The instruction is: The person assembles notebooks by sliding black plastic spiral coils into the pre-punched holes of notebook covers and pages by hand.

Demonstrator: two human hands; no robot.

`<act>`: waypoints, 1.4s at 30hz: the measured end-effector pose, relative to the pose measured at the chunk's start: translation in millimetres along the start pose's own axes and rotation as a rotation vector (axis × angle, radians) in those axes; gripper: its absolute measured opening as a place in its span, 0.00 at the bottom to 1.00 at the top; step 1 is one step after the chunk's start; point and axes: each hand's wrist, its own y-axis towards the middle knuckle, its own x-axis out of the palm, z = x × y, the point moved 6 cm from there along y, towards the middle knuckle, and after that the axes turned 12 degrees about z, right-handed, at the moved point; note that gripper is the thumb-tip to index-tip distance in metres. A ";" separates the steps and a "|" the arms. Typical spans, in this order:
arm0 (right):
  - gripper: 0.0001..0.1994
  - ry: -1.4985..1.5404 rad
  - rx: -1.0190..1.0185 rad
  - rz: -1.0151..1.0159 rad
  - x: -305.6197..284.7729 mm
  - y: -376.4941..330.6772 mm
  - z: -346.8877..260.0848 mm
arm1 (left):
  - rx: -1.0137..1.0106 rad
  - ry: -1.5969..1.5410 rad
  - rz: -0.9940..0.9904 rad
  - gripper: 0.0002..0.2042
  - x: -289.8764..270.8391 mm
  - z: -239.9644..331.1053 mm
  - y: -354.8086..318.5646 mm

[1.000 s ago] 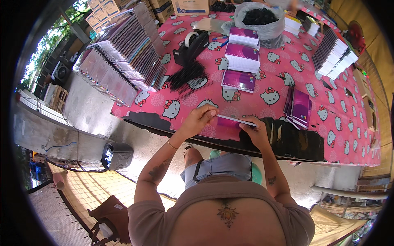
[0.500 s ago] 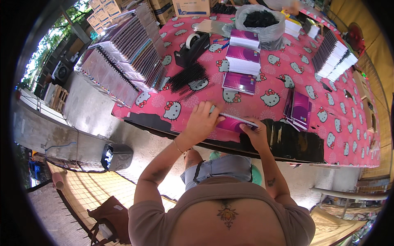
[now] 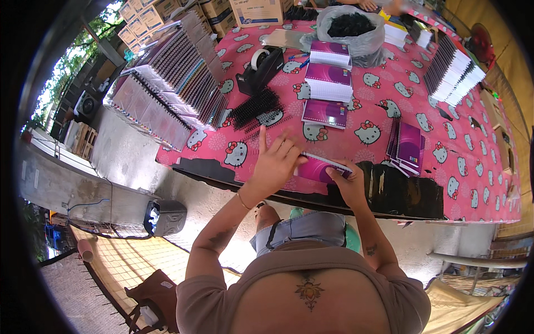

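Observation:
A small notebook [image 3: 314,168] with a purple cover lies at the table's near edge, its white page edge facing away from me. My right hand [image 3: 349,182] grips its right end, thumb on the cover. At the left end is my left hand [image 3: 276,163], its thumb and nearest fingers drawn together by the notebook's corner, the little finger raised. Whatever those fingertips pinch is too blurred to make out. Beyond the left hand lies a pile of black binding coils [image 3: 256,108]. Several purple notebooks [image 3: 328,83] are stacked farther off, with a loose pile of purple notebooks [image 3: 408,146] to the right.
A black tape dispenser [image 3: 261,69] stands behind the coils. Tall stacks of coil-bound notebooks [image 3: 183,72] rise at the left. A plastic bag [image 3: 328,33] holds black material. More notebooks [image 3: 453,72] stand far right. Another person's hand [image 3: 367,5] shows at the far edge.
My left hand's little finger has lifted and its fingers have fanned out more. The right hand keeps its hold, and the notebook stays nearly in place.

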 end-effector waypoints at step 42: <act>0.17 -0.097 0.020 0.011 26.7 -9.9 -15.0 | 0.003 0.104 0.110 0.42 -2.5 57.6 17.3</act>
